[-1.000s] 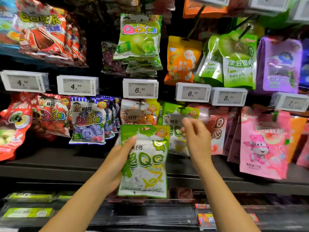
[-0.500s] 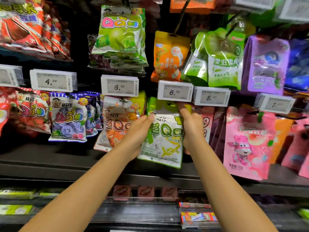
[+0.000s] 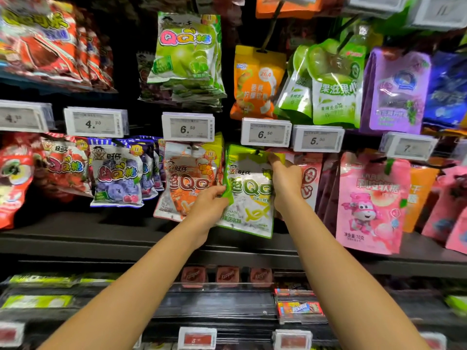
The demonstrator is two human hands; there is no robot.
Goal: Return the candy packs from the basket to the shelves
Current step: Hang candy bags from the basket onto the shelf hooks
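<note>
Under the price tag (image 3: 265, 133) in the middle row, a green candy bag (image 3: 249, 190) is being hung up. Both hands are on it. The left hand (image 3: 211, 203) grips the bag's left edge, with the thumb on the front. The right hand (image 3: 285, 180) pinches the bag's top right corner, close to the little hole at the top. An orange candy bag (image 3: 188, 178) hangs just beside it on the left, and a pink bag (image 3: 371, 198) hangs off to the right. This step looks like putting one bag back on its hook. Next, I think the hole must slide onto the hook, which I cannot see well. Then both hands can let go. No basket shows.
</note>
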